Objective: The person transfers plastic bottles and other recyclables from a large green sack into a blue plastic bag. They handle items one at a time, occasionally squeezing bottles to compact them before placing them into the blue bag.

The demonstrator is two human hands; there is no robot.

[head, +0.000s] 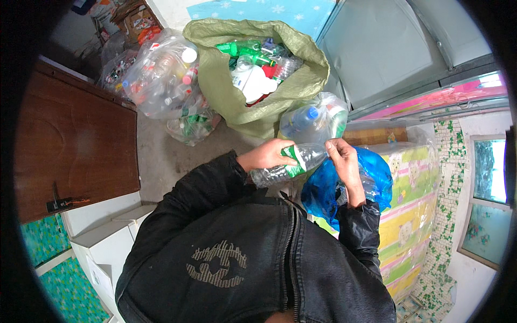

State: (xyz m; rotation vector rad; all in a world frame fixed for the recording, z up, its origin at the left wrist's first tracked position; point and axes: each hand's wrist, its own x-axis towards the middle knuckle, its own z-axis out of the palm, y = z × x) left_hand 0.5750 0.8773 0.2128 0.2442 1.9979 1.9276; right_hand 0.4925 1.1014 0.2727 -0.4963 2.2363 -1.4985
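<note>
A clear plastic bottle with a green and white label (314,156) lies tilted between my hands, its neck towards the right. Around its body, near the label, my left hand (274,155) is closed. The fingers of my right hand (343,158) pinch the bottle's neck end; whether a cap is there cannot be told. Just beyond, a large olive woven sack (226,97) stands with its mouth wide, holding green and clear bottles and a white plastic container (254,84). Beneath my right forearm is a blue plastic bag (373,169) with clear plastic inside.
Tied clear bags of bottles (161,76) stand left of the sack, with a smaller one (194,127) below. Another clear bag (315,117) sits right of it. A brown door (80,141) is at left, a plastic-wrapped patterned mattress (408,202) at right, grey metal cabinets (387,52) upper right.
</note>
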